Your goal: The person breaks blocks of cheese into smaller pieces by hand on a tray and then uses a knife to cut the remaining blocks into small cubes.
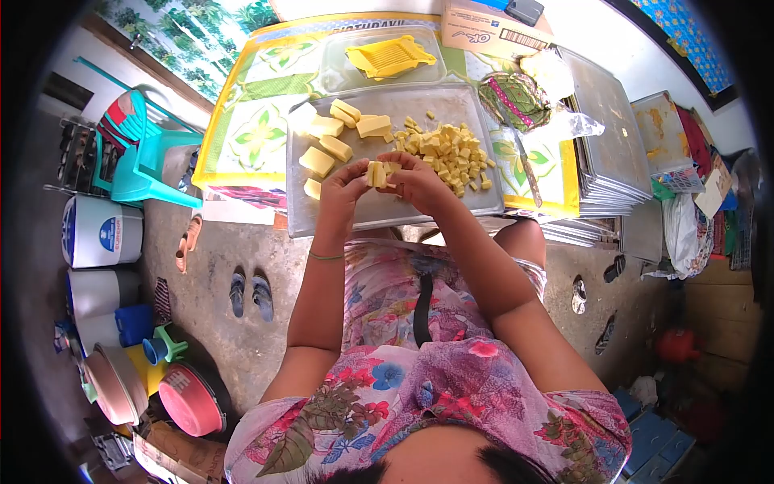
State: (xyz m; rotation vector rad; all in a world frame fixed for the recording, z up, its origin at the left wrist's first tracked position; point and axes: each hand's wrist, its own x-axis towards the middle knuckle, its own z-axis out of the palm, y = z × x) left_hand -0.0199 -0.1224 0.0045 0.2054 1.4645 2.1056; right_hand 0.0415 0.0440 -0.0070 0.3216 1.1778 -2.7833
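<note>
The cut yellow block point(376, 174) sat over the metal tray's point(379, 214) six-o'clock side, pinched in the fingertips of your left hand point(342, 185) and right hand point(417, 181). Judged best: light, even pressure, low enough that loose bits dropped onto the tray. Your fingers faced each other; forearms reached in from seven and five o'clock. Small yellow cubes point(461, 153) lay at two o'clock from the block, larger blocks point(318, 161) around ten.

Pale yellow block point(376, 174), cut into sticks, held bunched together above the metal tray point(383, 211)
</note>
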